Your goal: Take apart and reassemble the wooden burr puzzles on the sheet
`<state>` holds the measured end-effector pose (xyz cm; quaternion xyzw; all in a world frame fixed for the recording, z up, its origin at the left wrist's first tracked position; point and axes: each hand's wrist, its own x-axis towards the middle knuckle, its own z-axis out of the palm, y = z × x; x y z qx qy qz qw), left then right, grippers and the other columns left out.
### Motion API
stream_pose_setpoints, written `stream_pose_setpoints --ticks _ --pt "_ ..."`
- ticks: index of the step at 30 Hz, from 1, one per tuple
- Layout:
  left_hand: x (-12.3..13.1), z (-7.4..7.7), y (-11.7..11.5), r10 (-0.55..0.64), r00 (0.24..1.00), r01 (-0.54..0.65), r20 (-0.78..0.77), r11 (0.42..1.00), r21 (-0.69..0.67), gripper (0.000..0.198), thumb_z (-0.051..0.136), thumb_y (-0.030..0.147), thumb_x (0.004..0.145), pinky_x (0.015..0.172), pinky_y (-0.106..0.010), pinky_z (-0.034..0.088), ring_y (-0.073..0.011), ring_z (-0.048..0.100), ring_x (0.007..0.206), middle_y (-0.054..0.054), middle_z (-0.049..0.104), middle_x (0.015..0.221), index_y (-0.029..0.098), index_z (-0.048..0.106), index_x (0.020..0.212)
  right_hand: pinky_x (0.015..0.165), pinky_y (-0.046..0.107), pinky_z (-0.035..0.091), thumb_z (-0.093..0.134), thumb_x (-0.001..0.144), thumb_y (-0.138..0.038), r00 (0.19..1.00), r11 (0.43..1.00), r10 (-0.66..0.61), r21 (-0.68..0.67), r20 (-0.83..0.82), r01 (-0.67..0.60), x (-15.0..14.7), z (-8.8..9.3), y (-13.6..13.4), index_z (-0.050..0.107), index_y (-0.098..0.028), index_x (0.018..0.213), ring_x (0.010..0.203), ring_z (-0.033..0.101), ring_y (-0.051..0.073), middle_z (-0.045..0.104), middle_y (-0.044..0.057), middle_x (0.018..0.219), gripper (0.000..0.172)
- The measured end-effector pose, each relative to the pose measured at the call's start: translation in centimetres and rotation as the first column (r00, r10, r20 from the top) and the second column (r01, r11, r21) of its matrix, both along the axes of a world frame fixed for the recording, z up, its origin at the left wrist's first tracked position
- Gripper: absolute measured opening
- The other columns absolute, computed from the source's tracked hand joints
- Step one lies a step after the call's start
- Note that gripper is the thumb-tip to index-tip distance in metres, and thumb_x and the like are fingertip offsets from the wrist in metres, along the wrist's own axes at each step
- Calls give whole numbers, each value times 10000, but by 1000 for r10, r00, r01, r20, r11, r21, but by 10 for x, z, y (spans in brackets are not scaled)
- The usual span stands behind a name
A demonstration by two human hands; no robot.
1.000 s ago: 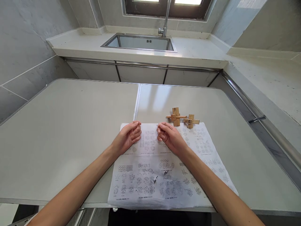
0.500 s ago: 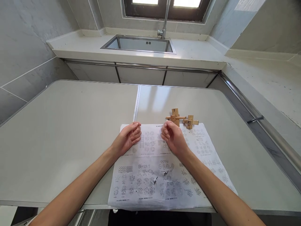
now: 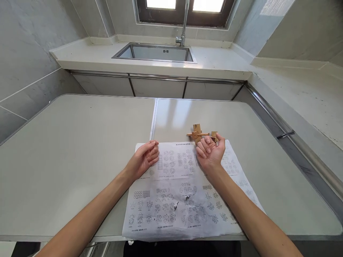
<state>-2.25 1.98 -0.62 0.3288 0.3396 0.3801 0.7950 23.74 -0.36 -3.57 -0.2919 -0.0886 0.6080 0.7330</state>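
Two small wooden cross-shaped puzzles stand at the far edge of a printed paper sheet (image 3: 187, 200). The left wooden puzzle (image 3: 197, 131) carries a handwritten number and stands free. My right hand (image 3: 211, 151) is turned palm up at the right wooden puzzle (image 3: 213, 134); its thumb is on the puzzle's right and its curled fingers on the left, hiding most of it. Whether the grip is firm is unclear. My left hand (image 3: 144, 160) rests on the sheet's upper left part, fingers loosely curled, holding nothing.
The sheet lies on a pale table (image 3: 80, 142) with a seam down its middle. Beyond the table is a counter with a steel sink (image 3: 154, 53) and a faucet (image 3: 182, 25). A second counter (image 3: 300, 92) runs along the right.
My right hand has moved right and away from me, turned palm up and reached the right wooden puzzle. My left hand stayed put. The view has tilted slightly.
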Motion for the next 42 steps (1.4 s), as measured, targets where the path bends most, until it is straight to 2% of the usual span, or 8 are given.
stream_pose_setpoints --ticks 5,10,17,28,31,35,38,42 --pt "0 0 0 -3 1000 3 0 1000 7 170 704 303 941 451 -165 349 -55 275 524 54 385 713 143 645 937 248 170 272 558 936 -460 996 999 -37 -35 -75 34 7 -4 5 458 -236 663 307 237 71 302 -113 401 368" --pt "0 1 0 5 1000 -5 -5 1000 7 179 722 303 926 446 -166 350 -54 280 520 54 390 712 142 644 936 252 159 285 599 930 -483 991 1000 -11 -21 -135 8 10 -7 7 415 -249 696 317 248 70 281 -128 425 379" --pt "1 4 0 15 1000 -15 -7 1000 -7 176 730 295 916 440 -165 351 -55 289 517 56 378 701 143 641 923 251 161 290 464 1014 -427 953 995 -57 -91 -299 31 9 2 7 385 -254 763 338 253 78 255 -127 486 315" --pt "2 6 1 15 1000 -15 2 1000 -17 171 731 289 914 436 -164 366 -52 285 508 57 385 690 140 648 916 271 154 291 442 1040 -397 958 993 -82 -109 -276 54 14 5 9 469 -237 820 343 240 74 227 -134 494 273" --pt "2 5 1 14 1000 -14 1 1000 -17 176 732 294 915 439 -167 368 -53 289 511 58 382 692 141 645 923 277 151 281 450 1041 -396 971 990 -102 -113 -215 79 14 7 10 483 -230 806 340 239 66 242 -137 479 289" --pt "2 4 0 16 1000 -16 -1 1000 -11 187 738 300 909 441 -164 361 -51 290 515 57 384 701 141 643 930 293 146 280 528 1007 -424 988 982 -155 -104 17 156 11 6 11 505 -220 773 344 240 50 304 -132 473 311" --pt "1 4 0 10 1000 -10 -9 1000 -9 192 732 309 916 446 -163 356 -50 287 519 57 380 707 141 640 930 312 146 299 578 980 -462 964 978 -180 -72 195 198 7 6 9 531 -219 762 354 256 48 345 -122 477 330" --pt "0 1 0 -3 1000 3 -15 1000 5 180 709 309 937 454 -167 349 -51 272 523 56 379 715 144 637 938 325 150 318 595 976 -494 922 977 -189 -26 338 210 0 9 5 552 -223 749 363 269 56 359 -113 468 356"
